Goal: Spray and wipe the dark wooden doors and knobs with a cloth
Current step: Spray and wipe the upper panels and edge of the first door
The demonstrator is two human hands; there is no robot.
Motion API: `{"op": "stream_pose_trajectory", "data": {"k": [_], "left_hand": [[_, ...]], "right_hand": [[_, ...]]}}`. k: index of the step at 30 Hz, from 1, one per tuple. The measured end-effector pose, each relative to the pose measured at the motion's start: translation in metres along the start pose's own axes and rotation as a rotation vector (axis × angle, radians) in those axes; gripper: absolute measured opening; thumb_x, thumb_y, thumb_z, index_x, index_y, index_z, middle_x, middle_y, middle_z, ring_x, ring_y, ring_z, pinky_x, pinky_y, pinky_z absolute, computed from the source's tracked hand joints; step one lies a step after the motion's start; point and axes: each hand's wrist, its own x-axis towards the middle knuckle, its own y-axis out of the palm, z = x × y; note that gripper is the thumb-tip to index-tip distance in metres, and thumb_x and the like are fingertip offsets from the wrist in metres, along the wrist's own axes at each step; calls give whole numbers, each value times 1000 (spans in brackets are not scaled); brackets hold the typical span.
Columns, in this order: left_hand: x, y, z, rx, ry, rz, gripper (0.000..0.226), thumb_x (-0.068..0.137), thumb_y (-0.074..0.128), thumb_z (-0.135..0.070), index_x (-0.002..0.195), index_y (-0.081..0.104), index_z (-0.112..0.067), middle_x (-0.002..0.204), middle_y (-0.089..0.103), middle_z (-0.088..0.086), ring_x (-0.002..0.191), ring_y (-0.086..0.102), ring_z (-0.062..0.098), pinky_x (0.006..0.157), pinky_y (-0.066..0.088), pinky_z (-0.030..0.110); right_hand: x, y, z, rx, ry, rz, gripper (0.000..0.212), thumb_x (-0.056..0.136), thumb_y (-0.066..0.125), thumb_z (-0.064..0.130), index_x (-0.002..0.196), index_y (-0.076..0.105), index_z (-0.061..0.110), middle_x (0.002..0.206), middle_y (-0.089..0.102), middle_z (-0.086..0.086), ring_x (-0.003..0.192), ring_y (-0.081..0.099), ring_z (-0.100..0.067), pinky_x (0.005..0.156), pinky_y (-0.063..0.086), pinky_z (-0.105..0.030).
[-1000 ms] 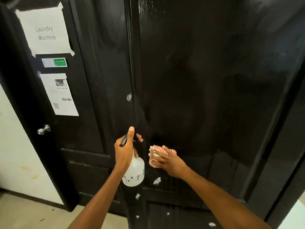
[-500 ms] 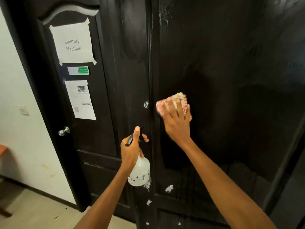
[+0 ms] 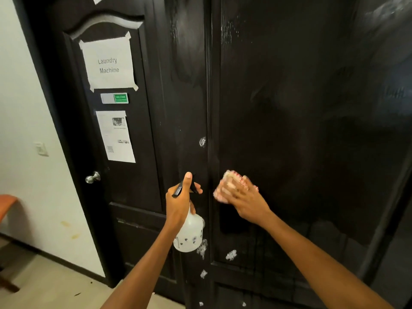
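The right hand is pressing a pink and white cloth flat against the big dark door in the middle of the frame, with its fingers spread over the cloth; the cloth is looking blurry. The left hand is curling its grip around the neck of a white spray bottle, just left of the cloth, and its thumb is sticking up by the black trigger top. The bottle is hanging in front of the dark strip between the two doors. At the left of the frame, a second dark door is wearing a paper sign that says "Laundry Machine", a small green label under it, and another printed sheet lower down. A shiny silver knob is sitting at that door's left edge. White scuff marks are showing low on the doors, below the bottle.
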Motion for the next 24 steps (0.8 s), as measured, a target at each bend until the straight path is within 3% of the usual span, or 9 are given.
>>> {"op": "stream_pose_trajectory", "data": {"k": [3,6,11,16,21,24], "left_hand": [[9,8,-11,-15,11,-21,61,100,49,-57,83,74,-5,84,76,12,37,51,22,39,44,29],[19,13,-21,-60,12,-78,64,101,49,-57,81,72,-1,79,74,15,38,51,23,38,44,30],[37,9,-29,-179,-19,-187,69,100,50,-60,69,65,-1,62,63,16,42,51,28,41,45,33],[44,4,-29,-118,-19,-198,67,103,46,-61,82,73,-2,83,77,12,39,52,30,45,46,34],[46,-3,-33,-99,-3,-190,64,103,46,-59,83,74,-5,85,78,10,40,53,31,49,48,36],[48,-12,-39,-86,24,-192,63,104,47,-57,84,74,-4,85,78,10,40,53,31,49,48,36]], "right_hand": [[37,-31,-28,63,313,-167,67,91,53,23,156,37,21,165,28,-8,155,13,-35,123,5,-63],[50,-37,-26,94,462,-205,67,95,48,28,160,29,21,168,20,-9,156,4,-36,123,0,-62],[52,-25,-16,132,493,-222,68,94,41,30,160,25,22,168,17,-10,156,-3,-36,122,-3,-63],[55,-23,-14,118,472,-241,70,94,42,31,160,20,22,168,16,-11,156,0,-38,122,-1,-64],[100,-43,-20,92,458,-305,73,94,61,22,160,28,21,167,19,-11,155,6,-39,122,3,-65],[151,-68,-26,91,447,-331,72,94,57,18,160,27,21,168,17,-12,155,3,-39,122,-2,-64]]}}
